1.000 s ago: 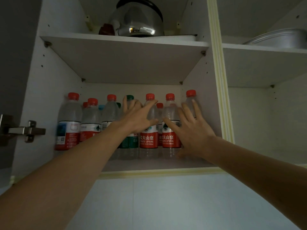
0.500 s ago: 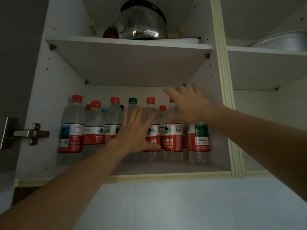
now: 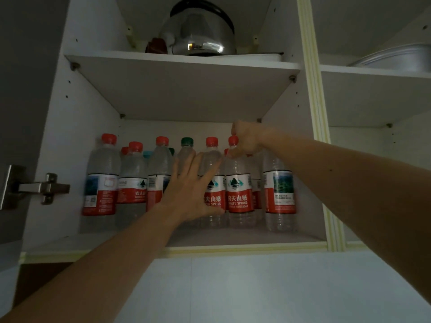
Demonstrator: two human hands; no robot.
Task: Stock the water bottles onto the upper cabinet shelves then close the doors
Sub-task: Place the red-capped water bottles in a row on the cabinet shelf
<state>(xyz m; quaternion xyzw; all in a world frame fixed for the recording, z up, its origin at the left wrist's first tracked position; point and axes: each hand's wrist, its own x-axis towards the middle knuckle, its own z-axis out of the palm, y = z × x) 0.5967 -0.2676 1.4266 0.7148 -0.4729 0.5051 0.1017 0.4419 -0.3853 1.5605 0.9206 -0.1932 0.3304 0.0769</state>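
Note:
Several water bottles with red labels stand in rows on the lower shelf of the open upper cabinet; most have red caps, one a green cap. My left hand lies flat with straight fingers against the fronts of the middle bottles. My right hand pinches the red cap and neck of a front bottle. Another bottle stands at the far right of the row; my right forearm hides its top.
A steel kettle sits on the upper shelf. A metal basin rests on the shelf of the right compartment, whose lower space is open. A door hinge juts out at the left. A pale wall lies below the cabinet.
My right hand rose from the bottle fronts, passed over the tops and now pinches a red-capped bottle's neck. My left hand stayed flat on the middle bottles.

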